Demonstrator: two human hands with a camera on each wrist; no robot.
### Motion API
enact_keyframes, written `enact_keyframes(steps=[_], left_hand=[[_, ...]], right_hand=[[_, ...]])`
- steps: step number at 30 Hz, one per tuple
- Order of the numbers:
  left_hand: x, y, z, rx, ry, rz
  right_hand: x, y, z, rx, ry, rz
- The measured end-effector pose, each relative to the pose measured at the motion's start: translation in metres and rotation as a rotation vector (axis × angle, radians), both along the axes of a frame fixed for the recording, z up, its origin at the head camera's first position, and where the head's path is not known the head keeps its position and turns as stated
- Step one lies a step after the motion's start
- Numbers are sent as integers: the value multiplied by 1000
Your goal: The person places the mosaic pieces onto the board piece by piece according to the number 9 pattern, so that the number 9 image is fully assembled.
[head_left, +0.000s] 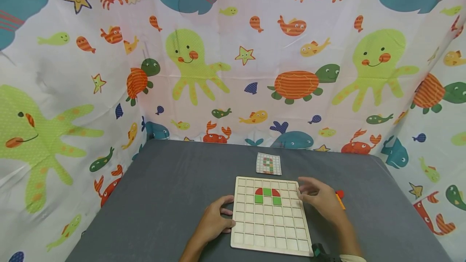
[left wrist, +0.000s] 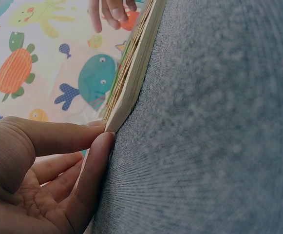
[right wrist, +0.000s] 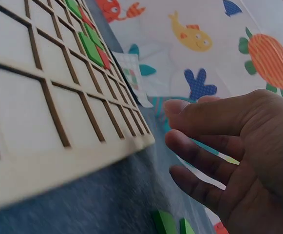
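A pale wooden grid board (head_left: 269, 229) lies on the grey cloth. In its upper rows sit red quarter-round tiles (head_left: 276, 192) and green square tiles (head_left: 259, 199), forming a small arch. My left hand (head_left: 214, 219) is at the board's left side; the left wrist view shows its thumb (left wrist: 73, 136) and a finger pinching the edge near a corner. Beside the upper right edge is my right hand (head_left: 320, 197), its fingers loosely bent with nothing between them. In the right wrist view its fingertips (right wrist: 175, 108) stand apart from the board.
Behind the board lies a printed card (head_left: 268, 164) with a gridded coloured pattern. A red piece (head_left: 340, 193) and an orange piece (head_left: 341, 202) show past my right hand, and green pieces (right wrist: 164, 222) lie below it in the right wrist view. A sea-animal curtain (head_left: 225, 60) surrounds the table.
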State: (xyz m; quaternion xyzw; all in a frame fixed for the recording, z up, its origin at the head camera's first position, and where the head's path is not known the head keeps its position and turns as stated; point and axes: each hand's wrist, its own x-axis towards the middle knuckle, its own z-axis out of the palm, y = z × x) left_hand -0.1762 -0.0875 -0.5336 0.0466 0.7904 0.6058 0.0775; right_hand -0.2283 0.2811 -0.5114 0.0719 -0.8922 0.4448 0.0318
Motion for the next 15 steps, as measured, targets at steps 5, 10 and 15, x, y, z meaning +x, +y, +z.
enact_keyframes(steps=[5,10,15], left_hand=[[0,0,0,13,7,1],[0,0,0,5,10,2],[0,0,0,-4,6,2]], right_hand=[[2,14,2,3,12,-32],[5,27,3,28,22,-69],[8,37,3,64,4,-125]])
